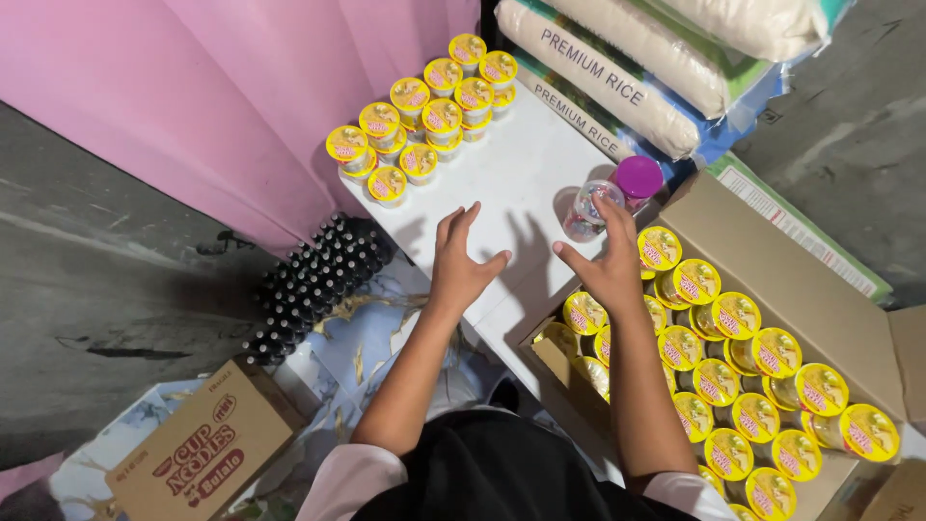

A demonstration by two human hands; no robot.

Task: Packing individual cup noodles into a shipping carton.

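Cardboard in the shape of a closed box (198, 453) lies at the far left on the floor, and beside it a block of dark capped bottles (313, 280) stands against the pink curtain (241, 106). Above them, at the far left corner of the white table (526, 169), a cluster of yellow-lidded noodle cups (424, 116) is stacked in rows. Nearer the table's middle the left hand (461, 265) hovers over the bare surface, fingers spread and empty, palm turned inward, forearm reaching up from the body. Across a narrow gap the right hand (608, 265) mirrors it, also open and holding nothing, its fingertips just touching or very near a small clear jar with a purple lid (608, 203) at the table's right edge. At the right an open carton (772, 260) packed with more yellow-lidded cups (743, 376) sits against that edge, rice sacks (627, 68) piled behind. By my reading the hands are between cups, unloading carton to table; grasping another cup would call for the right hand to drop back toward the carton.
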